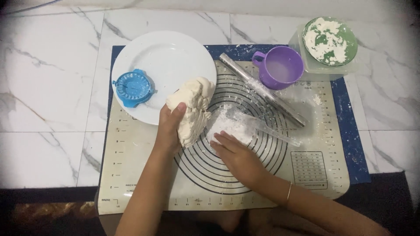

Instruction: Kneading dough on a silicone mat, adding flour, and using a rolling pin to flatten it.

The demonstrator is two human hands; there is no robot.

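My left hand point(168, 127) grips a large lump of pale dough point(192, 109) and holds it lifted, tilted on edge, above the baking mat point(131, 175). My right hand point(234, 153) lies flat, palm down, on the mat beside a patch of white flour point(232, 124) spread over the printed circles. The fingers of that hand are together and hold nothing. A metal rolling pin point(262, 89) lies diagonally just beyond the flour.
A white plate point(168, 57) with a blue dumpling press point(132, 87) on its left edge sits at the mat's far left. A purple cup point(282, 67) and a green bowl of flour point(329, 41) on a clear container stand far right. A marble floor surrounds the mat.
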